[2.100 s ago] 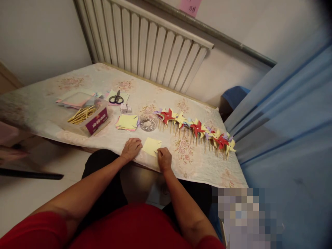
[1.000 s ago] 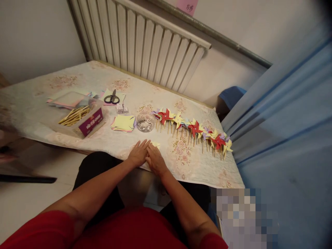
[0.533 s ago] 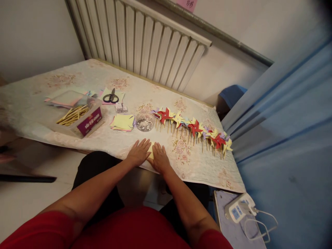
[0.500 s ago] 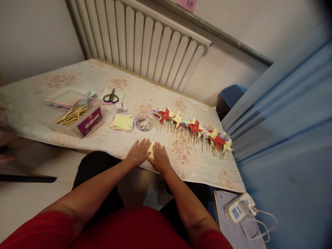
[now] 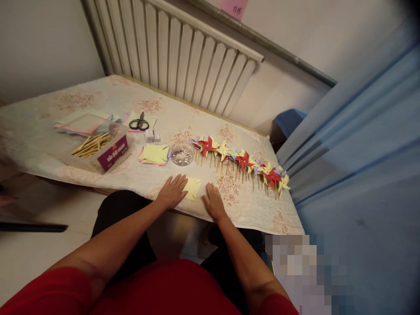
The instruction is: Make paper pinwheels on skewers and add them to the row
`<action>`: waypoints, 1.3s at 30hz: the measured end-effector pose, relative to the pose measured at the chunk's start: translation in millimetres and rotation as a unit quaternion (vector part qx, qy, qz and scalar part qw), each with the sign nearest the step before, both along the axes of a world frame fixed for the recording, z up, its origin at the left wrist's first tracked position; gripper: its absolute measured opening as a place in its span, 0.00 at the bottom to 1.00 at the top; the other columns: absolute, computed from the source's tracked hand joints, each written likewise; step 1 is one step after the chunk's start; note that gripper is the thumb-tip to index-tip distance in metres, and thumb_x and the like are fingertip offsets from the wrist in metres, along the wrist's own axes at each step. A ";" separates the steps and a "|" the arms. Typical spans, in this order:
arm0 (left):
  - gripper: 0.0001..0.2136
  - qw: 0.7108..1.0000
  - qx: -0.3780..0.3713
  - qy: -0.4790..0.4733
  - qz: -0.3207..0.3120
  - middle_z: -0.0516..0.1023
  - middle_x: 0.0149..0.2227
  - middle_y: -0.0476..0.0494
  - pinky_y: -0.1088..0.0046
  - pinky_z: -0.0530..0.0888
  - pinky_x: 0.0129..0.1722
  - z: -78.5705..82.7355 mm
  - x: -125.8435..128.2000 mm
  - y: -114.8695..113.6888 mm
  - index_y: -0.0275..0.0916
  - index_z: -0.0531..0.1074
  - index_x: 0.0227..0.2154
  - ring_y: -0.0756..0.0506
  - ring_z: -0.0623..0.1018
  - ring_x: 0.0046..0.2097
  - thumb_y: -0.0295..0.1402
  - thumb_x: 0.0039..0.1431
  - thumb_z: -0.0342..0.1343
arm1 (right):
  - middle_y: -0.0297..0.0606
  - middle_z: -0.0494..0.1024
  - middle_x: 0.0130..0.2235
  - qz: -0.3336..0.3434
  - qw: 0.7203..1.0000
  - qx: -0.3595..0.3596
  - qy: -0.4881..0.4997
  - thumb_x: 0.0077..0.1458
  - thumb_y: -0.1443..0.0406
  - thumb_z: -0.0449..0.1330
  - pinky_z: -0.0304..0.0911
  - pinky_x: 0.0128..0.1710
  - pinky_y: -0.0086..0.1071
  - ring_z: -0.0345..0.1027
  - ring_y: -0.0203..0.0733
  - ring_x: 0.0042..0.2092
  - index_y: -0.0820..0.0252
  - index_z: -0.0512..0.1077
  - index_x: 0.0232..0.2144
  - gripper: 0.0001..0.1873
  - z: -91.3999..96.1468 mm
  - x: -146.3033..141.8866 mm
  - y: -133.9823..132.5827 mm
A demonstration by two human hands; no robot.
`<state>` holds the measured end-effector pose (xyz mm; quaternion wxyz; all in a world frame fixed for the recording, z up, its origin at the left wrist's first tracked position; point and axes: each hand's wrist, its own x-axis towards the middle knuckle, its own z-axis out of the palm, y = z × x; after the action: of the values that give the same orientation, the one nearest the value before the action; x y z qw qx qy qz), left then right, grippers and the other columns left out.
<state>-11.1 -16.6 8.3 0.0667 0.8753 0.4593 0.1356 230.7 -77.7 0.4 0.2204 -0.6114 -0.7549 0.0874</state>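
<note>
A yellow paper square (image 5: 193,189) with slits cut in from its corners lies flat near the table's front edge. My left hand (image 5: 172,191) rests flat with fingers stretched, covering the square's left side. Just right of the paper, apart from it, my right hand (image 5: 214,202) lies open on the tablecloth. Behind my left hand sits a stack of cut paper squares (image 5: 155,155), yellow on top. Beside that stack is a clear round dish (image 5: 182,154) of small metallic pieces, too small to make out.
Finished paper pinwheels (image 5: 243,161) on sticks line the right side. At left stands a plastic box (image 5: 113,154) holding thin sticks (image 5: 92,145). Black-handled scissors (image 5: 139,124) lie on paper sheets behind small white boxes (image 5: 152,136). A radiator (image 5: 183,61) runs behind the table.
My right hand has lifted off the yellow paper and shifted right, uncovering most of it. My left hand has slid slightly left and still touches the paper.
</note>
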 end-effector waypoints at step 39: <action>0.26 0.991 0.015 -0.047 0.128 0.61 0.69 0.34 0.53 0.59 0.67 13.4 -32.6 2.8 0.33 0.61 0.66 0.38 0.58 0.70 0.39 0.70 0.37 | 0.59 0.54 0.70 0.067 0.987 0.019 -0.146 0.66 0.48 0.52 0.41 0.69 0.56 0.44 0.58 0.72 0.72 0.56 0.67 0.39 12.4 -48.2 12.5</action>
<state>-43.6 -13.8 21.7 0.0571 0.8032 0.5614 0.1907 182.4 -65.2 12.8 0.1135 -0.5615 -0.8196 -0.0026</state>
